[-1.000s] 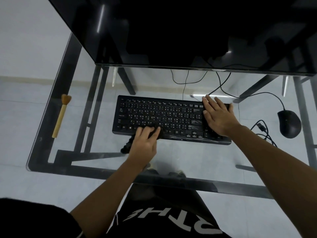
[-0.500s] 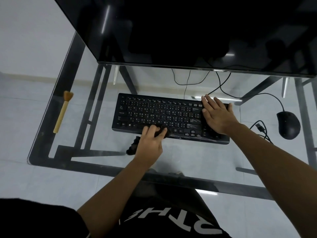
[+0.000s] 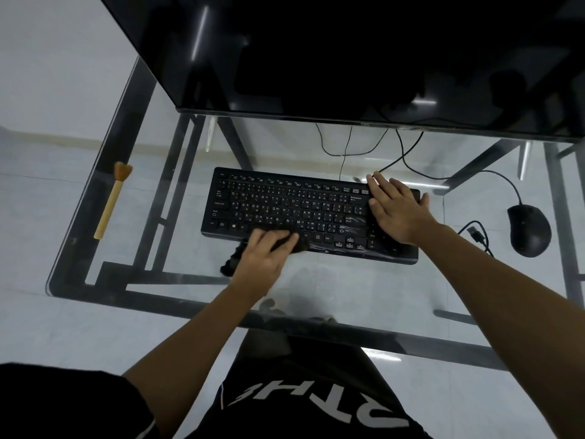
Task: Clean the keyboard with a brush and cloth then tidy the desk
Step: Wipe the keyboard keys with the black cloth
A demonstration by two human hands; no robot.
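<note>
A black keyboard [image 3: 294, 207] lies in the middle of the glass desk [image 3: 364, 289]. My left hand [image 3: 266, 258] presses a dark cloth [image 3: 232, 259] against the keyboard's front edge near the space bar; part of the cloth hangs out to the left of the hand. My right hand [image 3: 397, 213] lies flat with fingers spread on the keyboard's right end, covering the number pad. A brush [image 3: 112, 201] with a light wooden handle and brown bristles rests alone near the desk's left edge, bristles pointing away from me.
A large dark monitor [image 3: 348, 58] overhangs the back of the desk. A black mouse [image 3: 530, 229] sits at the right, with a loose USB cable [image 3: 476, 232] beside it. Thin cables [image 3: 345, 147] run behind the keyboard. My legs show under the glass.
My left hand with the cloth has slid rightward and slightly toward me along the keyboard's front row. My right hand has stayed on the keyboard's right end.
</note>
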